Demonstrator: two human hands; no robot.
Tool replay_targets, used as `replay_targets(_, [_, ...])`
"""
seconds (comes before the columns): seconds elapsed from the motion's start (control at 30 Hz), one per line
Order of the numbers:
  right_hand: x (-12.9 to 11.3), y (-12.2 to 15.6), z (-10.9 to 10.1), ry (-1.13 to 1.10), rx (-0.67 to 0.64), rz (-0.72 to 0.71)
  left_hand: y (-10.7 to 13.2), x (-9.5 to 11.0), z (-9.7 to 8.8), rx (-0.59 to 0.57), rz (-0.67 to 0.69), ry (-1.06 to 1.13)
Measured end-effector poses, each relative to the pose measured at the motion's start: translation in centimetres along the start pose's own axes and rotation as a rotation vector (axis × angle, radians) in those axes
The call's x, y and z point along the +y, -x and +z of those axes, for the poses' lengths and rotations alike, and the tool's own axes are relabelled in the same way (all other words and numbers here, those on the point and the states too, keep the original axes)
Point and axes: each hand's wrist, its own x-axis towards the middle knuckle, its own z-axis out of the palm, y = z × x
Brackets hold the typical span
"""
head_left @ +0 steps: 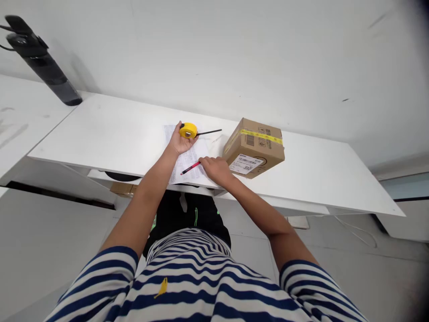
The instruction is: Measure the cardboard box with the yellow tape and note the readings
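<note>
A yellow tape measure (188, 130) is gripped in my left hand (180, 142), above the sheet of printed paper (187, 160). From its right side sticks out a thin black strap (210, 132), pointing toward the carton. My right hand (216, 170) has its fingers closed on the end of a red and black pen (190, 168), which lies slanted across the paper. Just right of that hand sits a brown cardboard box (254, 147) with yellow tape over its top and a white shipping label on its near face.
All this rests on a narrow white desk (311, 170) against a white wall. A tall black bottle (47, 62) stands at the far left back. Below the desktop, another cardboard box (122, 188) shows on a shelf.
</note>
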Motion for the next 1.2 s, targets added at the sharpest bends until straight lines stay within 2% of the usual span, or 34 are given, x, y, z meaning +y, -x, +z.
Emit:
replay_targets(0.07, [0.4, 1.6, 0.8, -0.259, 0.147, 0.143, -0.4, 0.0, 0.3, -0.021, -0.072, -0.059])
replay_targets(0.13, [0.5, 2.6, 1.8, -0.647, 0.279, 0.268, -0.9, -0.1, 0.7, -0.045, -0.155, -0.121])
replay_targets(0.23, [0.0, 3.3, 2.8, -1.194, 0.343, 0.262, -1.7, -0.1, 1.1, -0.031, -0.23, -0.191])
replay_targets(0.3, [-0.3, 3.2, 3.1, -1.332, 0.339, 0.211, -2.0, -0.2, 1.1, -0.023, -0.207, -0.212])
replay_targets(0.37, [-0.4, 3.1, 3.1, -1.329, 0.299, 0.191, -2.3, -0.3, 1.1, -0.027, -0.166, -0.231])
replay_targets(0.47, [-0.2, 2.8, 2.8, -1.313, 0.152, 0.179, -2.4, -0.6, 0.9, -0.001, -0.135, -0.257])
replay_targets(0.53, [-0.2, 2.6, 2.5, -1.322, 0.097, 0.173, -2.6, -0.7, 0.9, 0.027, -0.124, -0.26])
replay_targets(0.6, [-0.4, 2.4, 2.2, -1.303, 0.111, 0.215, -2.8, -0.7, 0.8, 0.031, -0.126, -0.267])
replay_targets(0.77, [-1.1, 2.1, 1.6, -1.166, 0.205, 0.43, -3.1, -0.7, 0.5, -0.007, -0.136, -0.274])
replay_targets(1.07, [-1.3, 2.2, 2.0, -1.126, 0.22, 0.399, -2.9, -1.0, 0.5, -0.044, -0.115, -0.275])
replay_targets(1.2, [-1.3, 2.3, 2.1, -1.117, 0.179, 0.364, -2.9, -1.0, 0.5, -0.035, -0.126, -0.244])
